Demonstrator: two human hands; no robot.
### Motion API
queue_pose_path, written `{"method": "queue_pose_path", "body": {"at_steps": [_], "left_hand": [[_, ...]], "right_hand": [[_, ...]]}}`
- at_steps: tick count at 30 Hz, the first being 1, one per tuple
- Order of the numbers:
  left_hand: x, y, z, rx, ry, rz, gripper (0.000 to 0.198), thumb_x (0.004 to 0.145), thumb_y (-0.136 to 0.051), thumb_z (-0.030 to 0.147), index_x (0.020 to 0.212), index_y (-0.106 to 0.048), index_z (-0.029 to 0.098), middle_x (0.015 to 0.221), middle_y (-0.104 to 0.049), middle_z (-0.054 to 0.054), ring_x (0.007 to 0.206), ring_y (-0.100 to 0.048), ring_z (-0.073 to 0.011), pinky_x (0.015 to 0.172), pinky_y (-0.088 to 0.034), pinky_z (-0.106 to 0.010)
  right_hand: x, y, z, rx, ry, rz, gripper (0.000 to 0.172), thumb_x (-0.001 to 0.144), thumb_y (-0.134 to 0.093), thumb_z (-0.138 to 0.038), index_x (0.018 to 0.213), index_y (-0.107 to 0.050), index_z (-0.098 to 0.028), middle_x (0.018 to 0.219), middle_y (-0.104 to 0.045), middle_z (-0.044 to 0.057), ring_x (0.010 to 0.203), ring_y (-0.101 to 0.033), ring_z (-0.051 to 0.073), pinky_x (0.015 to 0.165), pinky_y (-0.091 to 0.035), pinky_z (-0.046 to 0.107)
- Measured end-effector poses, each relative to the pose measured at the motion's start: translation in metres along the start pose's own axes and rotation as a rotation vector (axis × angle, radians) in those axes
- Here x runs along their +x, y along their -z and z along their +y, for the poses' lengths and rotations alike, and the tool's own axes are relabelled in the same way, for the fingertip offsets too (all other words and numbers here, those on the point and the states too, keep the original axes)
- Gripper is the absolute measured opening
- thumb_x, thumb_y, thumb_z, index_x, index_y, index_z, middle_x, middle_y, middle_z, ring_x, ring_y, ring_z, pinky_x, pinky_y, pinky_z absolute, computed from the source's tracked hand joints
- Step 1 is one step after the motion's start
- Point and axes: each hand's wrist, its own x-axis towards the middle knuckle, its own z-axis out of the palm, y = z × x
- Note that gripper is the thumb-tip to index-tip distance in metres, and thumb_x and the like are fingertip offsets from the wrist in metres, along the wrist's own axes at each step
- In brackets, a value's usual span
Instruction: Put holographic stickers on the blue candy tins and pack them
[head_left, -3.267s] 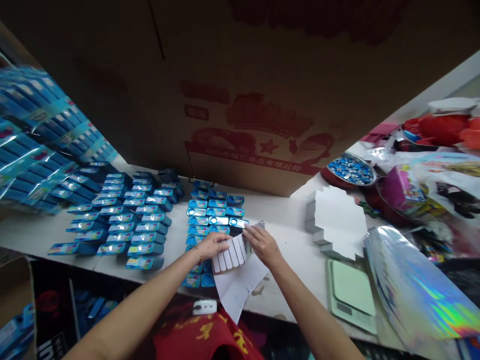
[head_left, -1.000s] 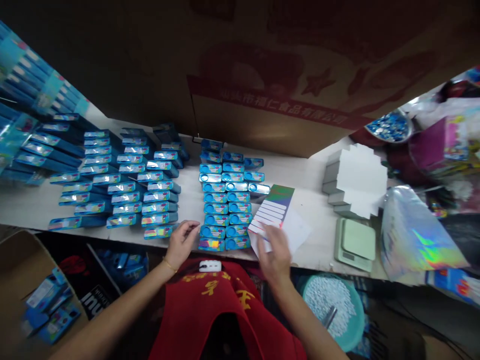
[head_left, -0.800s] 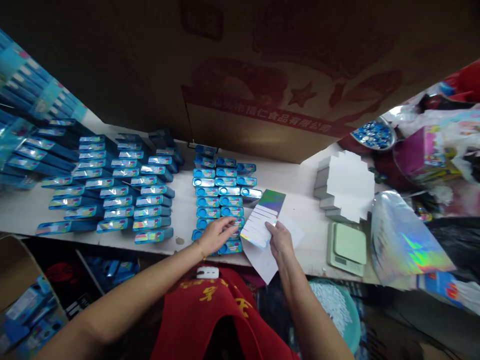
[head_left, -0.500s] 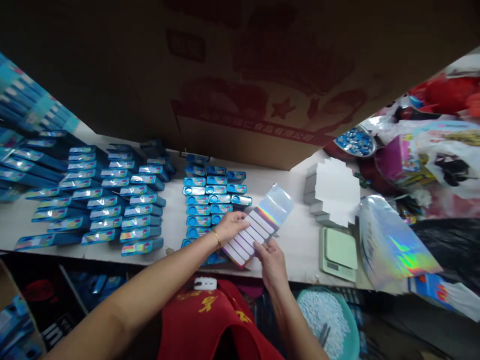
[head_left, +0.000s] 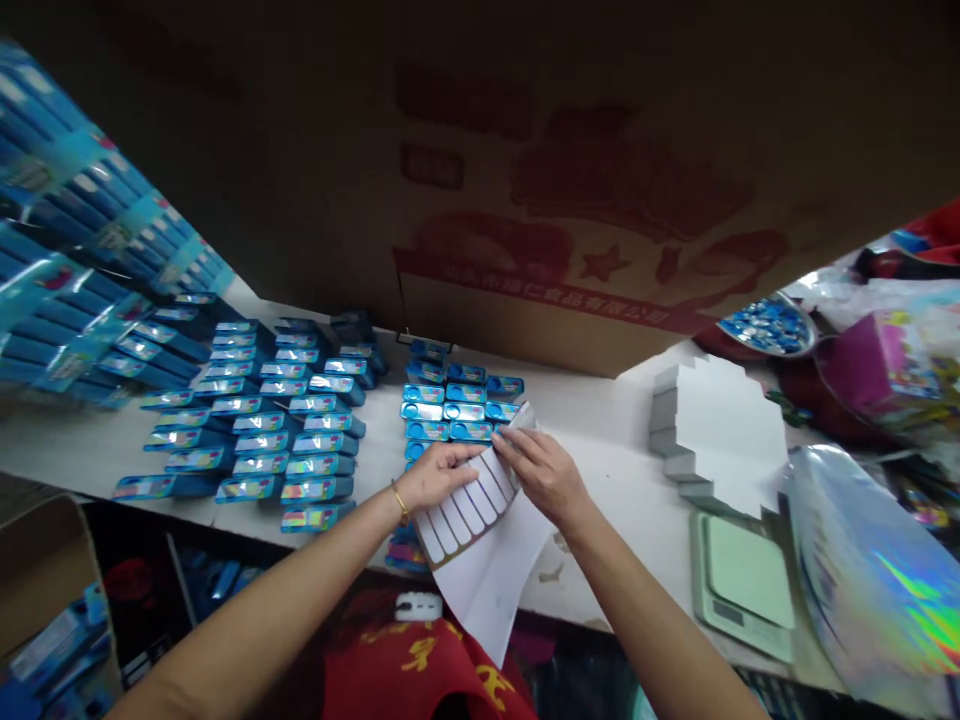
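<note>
White label strips cross a sheet (head_left: 468, 509) held between a worker's two hands above a pale worktable (head_left: 600, 440), its long axis slanting from near left to far right. Palm down, the left hand (head_left: 435, 478) pinches the sheet's left edge between thumb and fingers; the right hand (head_left: 545, 478) arches over the far right end, fingers bent and touching it, though its hidden thumb leaves the grip unclear. Loose white paper (head_left: 491, 585) slants below, near blue boxes (head_left: 422, 411) standing in rows.

From the wearer's head, the view looks forward and down, seemingly close above the table (head_left: 600, 430).
</note>
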Motion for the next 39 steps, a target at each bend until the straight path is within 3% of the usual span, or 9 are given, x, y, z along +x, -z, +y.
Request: {"method": "queue_pose_path", "body": {"at_steps": [5,12,17,21,23,26,30,33,39], "left_hand": [[-0.004,0.021,0.004,-0.091,0.052,0.080,0.040,0.063,-0.063,0.024,0.103,-0.061,0.017,0.088,-0.067,-0.005,0.083,-0.059,-0.0191,0.076,-0.044,-0.030],[0.005,0.049,-0.007,-0.243,0.061,0.001,0.045,0.067,-0.058,0.024,0.111,-0.055,0.018,0.087,-0.067,-0.004,0.075,-0.062,-0.0181,0.074,-0.046,-0.033],[0.024,0.070,-0.028,0.285,-0.055,0.214,0.036,0.068,-0.052,0.020,0.103,-0.061,0.021,0.095,-0.066,-0.004,0.091,-0.058,-0.0216,0.084,-0.042,-0.035],[0.031,0.082,-0.034,0.587,-0.188,0.325,0.030,0.070,-0.052,0.019,0.097,-0.063,0.024,0.097,-0.064,-0.005,0.096,-0.055,-0.0210,0.092,-0.036,-0.035],[0.031,0.085,-0.028,0.494,-0.200,0.375,0.027,0.070,-0.055,0.024,0.096,-0.063,0.022,0.097,-0.063,-0.006,0.095,-0.055,-0.0205,0.090,-0.037,-0.034],[0.030,0.090,-0.012,0.061,-0.180,0.530,0.039,0.075,-0.050,0.040,0.107,-0.057,0.018,0.106,-0.059,-0.009,0.100,-0.053,-0.0199,0.086,-0.040,-0.034],[0.032,0.100,0.010,-0.335,-0.132,0.546,0.049,0.070,-0.055,0.046,0.109,-0.054,0.015,0.101,-0.060,-0.010,0.087,-0.057,-0.0156,0.075,-0.044,-0.029],[0.039,0.111,0.018,-0.289,-0.103,0.620,0.048,0.059,-0.068,0.033,0.101,-0.057,0.013,0.084,-0.063,-0.005,0.069,-0.056,-0.0099,0.065,-0.043,-0.023],[0.067,0.148,0.015,-0.119,-0.205,0.734,0.033,0.061,-0.063,0.030,0.088,-0.061,0.011,0.068,-0.062,-0.001,0.060,-0.054,-0.0094,0.062,-0.043,-0.023]], "right_hand": [[0.022,-0.016,-0.001,0.099,0.035,-0.042,0.036,0.086,-0.037,-0.016,0.120,-0.046,-0.023,0.123,-0.048,0.006,0.110,-0.045,0.018,0.087,-0.042,0.036],[0.041,-0.045,0.006,0.162,0.029,-0.103,0.036,0.086,-0.035,-0.016,0.119,-0.047,-0.023,0.126,-0.046,0.006,0.115,-0.042,0.018,0.091,-0.040,0.037],[0.059,-0.032,-0.012,0.336,-0.178,0.006,0.022,0.083,-0.042,-0.021,0.094,-0.061,-0.022,0.110,-0.057,0.007,0.099,-0.052,0.018,0.084,-0.043,0.036],[0.097,-0.001,-0.022,0.671,-0.585,0.138,0.018,0.077,-0.050,-0.030,0.073,-0.063,-0.019,0.093,-0.060,0.006,0.084,-0.055,0.016,0.067,-0.046,0.028],[0.116,0.002,-0.021,0.890,-0.803,0.181,0.020,0.073,-0.054,-0.035,0.069,-0.062,-0.017,0.082,-0.060,0.005,0.071,-0.055,0.014,0.054,-0.044,0.023],[0.135,-0.016,-0.018,1.143,-1.040,0.250,0.022,0.064,-0.061,-0.036,0.067,-0.062,-0.014,0.062,-0.057,0.001,0.055,-0.050,0.010,0.045,-0.036,0.019],[0.145,-0.049,-0.019,1.302,-1.160,0.333,0.025,0.058,-0.064,-0.037,0.067,-0.063,-0.013,0.054,-0.055,-0.001,0.050,-0.047,0.009,0.041,-0.033,0.018],[0.148,-0.064,-0.020,1.264,-1.174,0.333,0.027,0.059,-0.063,-0.037,0.071,-0.065,-0.013,0.055,-0.058,0.000,0.049,-0.049,0.010,0.040,-0.033,0.019],[0.168,-0.070,-0.021,0.816,-1.013,0.233,0.021,0.065,-0.056,-0.033,0.070,-0.067,-0.017,0.065,-0.064,0.002,0.061,-0.056,0.015,0.057,-0.041,0.025]]}}
